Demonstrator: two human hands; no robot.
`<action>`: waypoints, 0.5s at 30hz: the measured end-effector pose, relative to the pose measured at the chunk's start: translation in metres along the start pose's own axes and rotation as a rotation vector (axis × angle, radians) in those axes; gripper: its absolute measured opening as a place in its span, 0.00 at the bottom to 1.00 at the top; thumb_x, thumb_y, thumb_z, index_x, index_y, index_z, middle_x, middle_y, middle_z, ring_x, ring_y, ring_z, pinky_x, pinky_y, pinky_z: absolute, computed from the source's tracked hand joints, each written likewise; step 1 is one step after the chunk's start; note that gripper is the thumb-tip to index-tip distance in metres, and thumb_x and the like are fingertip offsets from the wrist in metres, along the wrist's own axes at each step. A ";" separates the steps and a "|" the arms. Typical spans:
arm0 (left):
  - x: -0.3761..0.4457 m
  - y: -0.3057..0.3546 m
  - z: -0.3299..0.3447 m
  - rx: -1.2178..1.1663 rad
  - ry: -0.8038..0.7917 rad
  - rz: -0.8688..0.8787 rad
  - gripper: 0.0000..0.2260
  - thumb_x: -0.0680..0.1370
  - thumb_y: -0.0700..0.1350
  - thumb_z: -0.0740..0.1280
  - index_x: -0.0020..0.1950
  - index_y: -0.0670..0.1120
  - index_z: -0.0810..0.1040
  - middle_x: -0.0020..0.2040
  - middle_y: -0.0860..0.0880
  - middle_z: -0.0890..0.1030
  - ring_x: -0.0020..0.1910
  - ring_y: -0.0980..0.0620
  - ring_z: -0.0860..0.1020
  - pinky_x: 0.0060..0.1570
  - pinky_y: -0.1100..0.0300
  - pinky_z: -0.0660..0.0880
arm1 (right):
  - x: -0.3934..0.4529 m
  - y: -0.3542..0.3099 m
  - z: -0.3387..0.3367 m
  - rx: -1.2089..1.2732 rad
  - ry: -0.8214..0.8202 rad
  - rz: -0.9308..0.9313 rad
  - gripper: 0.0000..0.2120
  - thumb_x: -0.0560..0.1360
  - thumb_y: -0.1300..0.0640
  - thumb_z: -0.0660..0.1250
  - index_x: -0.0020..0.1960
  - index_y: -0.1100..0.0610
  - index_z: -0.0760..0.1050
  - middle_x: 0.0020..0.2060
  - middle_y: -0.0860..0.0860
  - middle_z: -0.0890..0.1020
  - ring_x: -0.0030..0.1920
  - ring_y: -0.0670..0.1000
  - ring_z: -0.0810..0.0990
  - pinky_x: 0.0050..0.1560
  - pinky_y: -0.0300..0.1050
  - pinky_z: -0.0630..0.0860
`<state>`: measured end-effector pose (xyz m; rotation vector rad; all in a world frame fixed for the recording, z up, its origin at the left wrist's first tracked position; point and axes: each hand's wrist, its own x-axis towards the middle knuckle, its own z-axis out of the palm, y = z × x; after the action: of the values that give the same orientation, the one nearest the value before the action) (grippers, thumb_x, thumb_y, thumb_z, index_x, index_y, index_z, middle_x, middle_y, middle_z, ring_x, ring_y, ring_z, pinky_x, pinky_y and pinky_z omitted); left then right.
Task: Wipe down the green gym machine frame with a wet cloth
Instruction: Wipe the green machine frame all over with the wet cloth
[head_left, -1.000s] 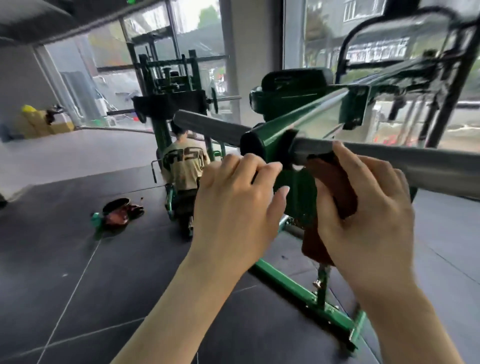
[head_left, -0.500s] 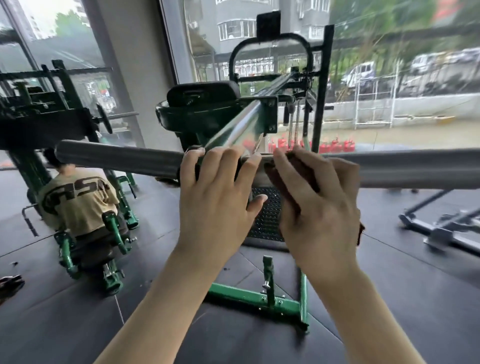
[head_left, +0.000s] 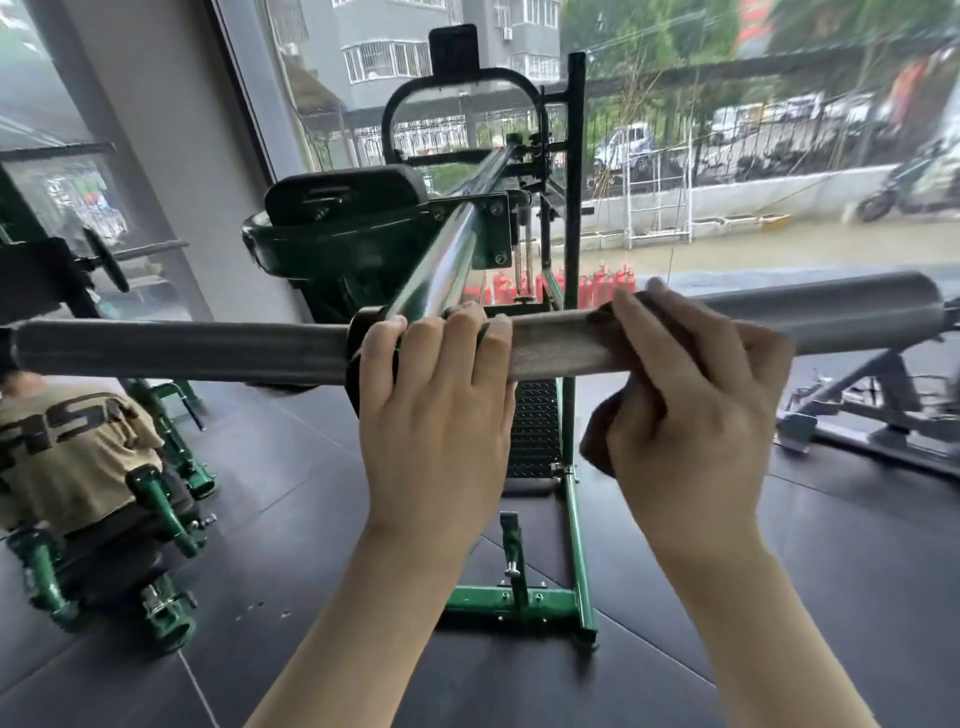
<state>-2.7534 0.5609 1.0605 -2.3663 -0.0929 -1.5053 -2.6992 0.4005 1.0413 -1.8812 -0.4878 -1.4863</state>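
With your left hand (head_left: 436, 415) clamped on the knurled grey crossbar (head_left: 182, 351) by its collar, keep your right hand (head_left: 691, 415) pressing the dark cloth (head_left: 602, 431) around it and slide rightward, toward the far end cap.

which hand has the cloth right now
The right hand. It presses a dark brown cloth around the grey knurled bar; the left hand grips the bar bare, beside the black collar.
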 end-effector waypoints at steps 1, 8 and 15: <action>0.000 0.000 0.000 -0.002 0.001 0.000 0.16 0.80 0.51 0.71 0.66 0.46 0.80 0.60 0.47 0.81 0.58 0.43 0.73 0.69 0.46 0.63 | 0.003 0.009 -0.005 -0.033 0.074 0.066 0.24 0.75 0.74 0.63 0.67 0.58 0.82 0.63 0.56 0.82 0.55 0.62 0.72 0.61 0.30 0.62; -0.001 0.000 0.001 0.001 0.011 -0.001 0.17 0.79 0.51 0.71 0.66 0.46 0.79 0.61 0.48 0.81 0.59 0.44 0.71 0.69 0.46 0.62 | -0.010 -0.017 0.009 0.073 -0.035 -0.003 0.26 0.72 0.74 0.63 0.66 0.58 0.82 0.63 0.55 0.83 0.55 0.62 0.74 0.57 0.33 0.64; -0.001 0.001 0.001 0.041 0.015 -0.006 0.17 0.80 0.53 0.70 0.66 0.47 0.79 0.58 0.48 0.80 0.57 0.43 0.72 0.68 0.47 0.62 | 0.006 0.021 -0.010 -0.080 0.251 0.218 0.22 0.76 0.72 0.63 0.66 0.58 0.82 0.62 0.55 0.83 0.54 0.63 0.72 0.62 0.33 0.63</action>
<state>-2.7525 0.5603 1.0590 -2.3244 -0.1261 -1.5094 -2.6911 0.3780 1.0421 -1.7144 -0.1039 -1.5831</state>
